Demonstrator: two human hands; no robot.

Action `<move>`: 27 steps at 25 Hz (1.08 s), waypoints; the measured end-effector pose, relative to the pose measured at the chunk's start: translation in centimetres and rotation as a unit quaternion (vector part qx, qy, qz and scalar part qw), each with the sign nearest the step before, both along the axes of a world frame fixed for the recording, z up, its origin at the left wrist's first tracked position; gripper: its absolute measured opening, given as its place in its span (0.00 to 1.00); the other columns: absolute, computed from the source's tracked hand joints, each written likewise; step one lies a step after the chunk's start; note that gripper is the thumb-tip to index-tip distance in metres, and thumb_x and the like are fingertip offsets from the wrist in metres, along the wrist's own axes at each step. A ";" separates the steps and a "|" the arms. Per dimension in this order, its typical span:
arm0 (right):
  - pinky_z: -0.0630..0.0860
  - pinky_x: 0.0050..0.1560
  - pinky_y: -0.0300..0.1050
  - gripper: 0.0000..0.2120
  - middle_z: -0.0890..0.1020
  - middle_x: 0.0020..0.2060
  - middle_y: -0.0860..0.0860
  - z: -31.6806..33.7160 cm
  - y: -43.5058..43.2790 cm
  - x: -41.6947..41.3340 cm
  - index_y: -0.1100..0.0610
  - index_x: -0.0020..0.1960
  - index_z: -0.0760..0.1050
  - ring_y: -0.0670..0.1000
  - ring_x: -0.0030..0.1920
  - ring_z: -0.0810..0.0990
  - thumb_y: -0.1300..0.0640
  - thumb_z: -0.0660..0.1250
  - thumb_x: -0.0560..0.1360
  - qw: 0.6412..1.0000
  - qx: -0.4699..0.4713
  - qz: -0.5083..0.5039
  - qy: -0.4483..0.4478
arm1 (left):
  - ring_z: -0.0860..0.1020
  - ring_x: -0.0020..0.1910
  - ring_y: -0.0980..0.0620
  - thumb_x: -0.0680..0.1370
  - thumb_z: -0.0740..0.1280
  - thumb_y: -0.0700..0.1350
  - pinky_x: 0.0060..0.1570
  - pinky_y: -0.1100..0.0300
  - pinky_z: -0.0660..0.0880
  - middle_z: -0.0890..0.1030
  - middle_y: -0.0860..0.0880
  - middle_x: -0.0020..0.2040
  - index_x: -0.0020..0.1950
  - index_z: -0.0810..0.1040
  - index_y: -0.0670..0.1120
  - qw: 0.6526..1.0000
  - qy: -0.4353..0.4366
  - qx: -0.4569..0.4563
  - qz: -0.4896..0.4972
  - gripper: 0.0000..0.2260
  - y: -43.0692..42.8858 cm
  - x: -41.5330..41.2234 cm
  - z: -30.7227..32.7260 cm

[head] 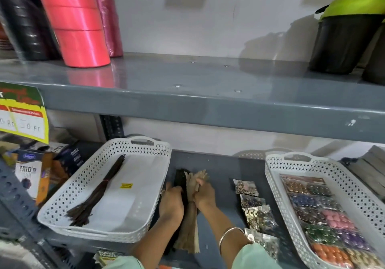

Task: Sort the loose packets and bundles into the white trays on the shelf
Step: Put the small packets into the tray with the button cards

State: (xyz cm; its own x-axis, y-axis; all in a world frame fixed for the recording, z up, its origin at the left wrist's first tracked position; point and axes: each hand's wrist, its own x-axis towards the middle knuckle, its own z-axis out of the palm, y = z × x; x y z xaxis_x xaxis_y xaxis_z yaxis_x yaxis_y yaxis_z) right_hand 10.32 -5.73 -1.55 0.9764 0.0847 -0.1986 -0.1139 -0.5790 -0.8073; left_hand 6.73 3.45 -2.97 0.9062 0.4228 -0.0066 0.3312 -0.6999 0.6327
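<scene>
Two white perforated trays stand on the lower grey shelf. The left tray (145, 185) holds one dark brown bundle (98, 191) of thin strips. The right tray (277, 187) is filled with packets of coloured buttons (325, 216). Between the trays lie a beige bundle (190, 225) and a black bundle (180, 178) side by side. My left hand (171, 203) rests on the black bundle, fingers curled over it. My right hand (205, 195) is closed around the beige bundle near its tie. A row of loose clear packets (256, 212) lies right of my right arm.
The upper grey shelf (208, 93) overhangs the work area and carries pink and black ribbon rolls (77, 24) at the left and a dark container (341, 43) at the right. Boxes (33, 177) stand left of the left tray. A yellow price sign (23, 114) hangs there.
</scene>
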 end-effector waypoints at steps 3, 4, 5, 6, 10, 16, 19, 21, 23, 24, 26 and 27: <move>0.71 0.65 0.43 0.22 0.75 0.63 0.61 1.1 -0.7 -0.6 0.59 0.67 0.70 0.57 0.66 0.71 0.69 0.56 0.74 0.994 -0.087 0.048 -0.055 | 0.75 0.55 0.40 0.77 0.56 0.37 0.55 0.49 0.75 0.71 0.41 0.60 0.57 0.76 0.40 0.996 0.023 0.076 -0.026 0.13 -0.6 -0.6 0.8; 0.71 0.64 0.43 0.20 0.76 0.62 0.60 1.5 -1.5 -0.7 0.60 0.64 0.73 0.56 0.64 0.74 0.67 0.58 0.74 0.993 -0.092 0.043 -0.063 | 0.74 0.58 0.39 0.77 0.57 0.37 0.58 0.48 0.75 0.70 0.40 0.62 0.59 0.75 0.40 0.993 0.006 0.110 -0.034 0.13 -0.7 -0.8 0.8; 0.72 0.63 0.43 0.18 0.78 0.61 0.60 2.2 -2.8 -0.9 0.61 0.61 0.75 0.56 0.62 0.76 0.66 0.59 0.74 0.992 -0.099 0.036 -0.067 | 0.73 0.60 0.37 0.76 0.59 0.37 0.60 0.47 0.74 0.70 0.39 0.64 0.61 0.74 0.40 0.991 -0.024 0.125 -0.042 0.15 -1.2 -1.1 0.8; 0.73 0.61 0.44 0.16 0.79 0.59 0.61 2.7 -4.6 -1.1 0.62 0.59 0.77 0.56 0.60 0.78 0.66 0.59 0.73 0.990 -0.121 0.031 -0.072 | 0.72 0.61 0.36 0.75 0.61 0.37 0.61 0.47 0.73 0.71 0.38 0.64 0.63 0.74 0.40 0.989 -0.066 0.120 -0.059 0.16 -1.9 -1.2 0.7; 0.74 0.57 0.48 0.15 0.78 0.59 0.62 4.9 -12.5 -3.3 0.64 0.60 0.74 0.60 0.59 0.77 0.64 0.56 0.77 0.951 -0.304 0.039 -0.026 | 0.75 0.62 0.41 0.77 0.63 0.44 0.62 0.51 0.73 0.76 0.41 0.64 0.66 0.71 0.41 0.992 -0.053 -0.014 -0.113 0.18 -7.0 -0.9 1.1; 0.77 0.60 0.48 0.18 0.78 0.61 0.60 3.7 -15.8 -6.2 0.65 0.65 0.69 0.57 0.61 0.78 0.61 0.63 0.77 0.888 -0.452 0.060 0.063 | 0.79 0.56 0.42 0.74 0.67 0.50 0.54 0.51 0.75 0.81 0.39 0.57 0.54 0.77 0.40 0.970 0.071 -0.073 -0.222 0.15 -14.6 1.9 2.1; 0.76 0.61 0.48 0.22 0.79 0.61 0.59 2.7 -16.2 -6.0 0.64 0.65 0.68 0.56 0.61 0.78 0.59 0.68 0.74 0.906 -0.413 0.050 0.076 | 0.69 0.66 0.43 0.74 0.66 0.39 0.64 0.51 0.71 0.72 0.43 0.66 0.59 0.77 0.45 0.961 0.086 0.021 -0.263 0.13 -15.9 2.3 1.7; 0.76 0.60 0.47 0.26 0.80 0.59 0.58 2.5 -16.5 -5.9 0.63 0.65 0.68 0.56 0.60 0.79 0.57 0.71 0.71 0.923 -0.374 0.045 0.078 | 0.64 0.70 0.42 0.74 0.61 0.32 0.67 0.50 0.68 0.68 0.43 0.68 0.58 0.76 0.45 0.961 0.086 0.047 -0.260 0.16 -16.2 2.4 1.3; 0.77 0.53 0.46 0.21 0.82 0.52 0.58 2.6 -16.9 -5.7 0.63 0.59 0.73 0.54 0.50 0.81 0.56 0.73 0.69 0.942 -0.322 0.049 0.079 | 0.69 0.67 0.43 0.74 0.61 0.32 0.63 0.53 0.71 0.71 0.44 0.64 0.57 0.76 0.44 0.966 0.084 0.020 -0.244 0.14 -16.2 2.3 1.5; 0.79 0.48 0.46 0.16 0.83 0.46 0.57 2.8 -17.0 -5.7 0.63 0.54 0.76 0.53 0.42 0.81 0.58 0.73 0.69 0.954 -0.285 0.047 0.080 | 0.74 0.60 0.45 0.74 0.62 0.33 0.56 0.55 0.74 0.76 0.44 0.58 0.54 0.76 0.43 0.966 0.081 -0.011 -0.246 0.11 -15.9 2.3 1.8; 0.82 0.38 0.46 0.04 0.79 0.34 0.53 4.0 -17.3 -6.1 0.60 0.41 0.75 0.50 0.30 0.78 0.63 0.71 0.71 0.977 -0.191 0.040 0.088 | 0.78 0.40 0.52 0.73 0.66 0.35 0.37 0.66 0.75 0.78 0.48 0.40 0.44 0.76 0.44 0.961 0.059 -0.067 -0.262 0.05 -14.9 2.5 2.9; 0.82 0.34 0.45 0.08 0.78 0.33 0.52 5.0 -17.6 -6.1 0.58 0.37 0.73 0.49 0.28 0.78 0.64 0.70 0.71 0.984 -0.150 0.036 0.091 | 0.75 0.34 0.55 0.73 0.67 0.36 0.29 0.71 0.71 0.76 0.50 0.36 0.41 0.76 0.45 0.961 0.046 -0.090 -0.256 0.05 -14.2 2.8 3.6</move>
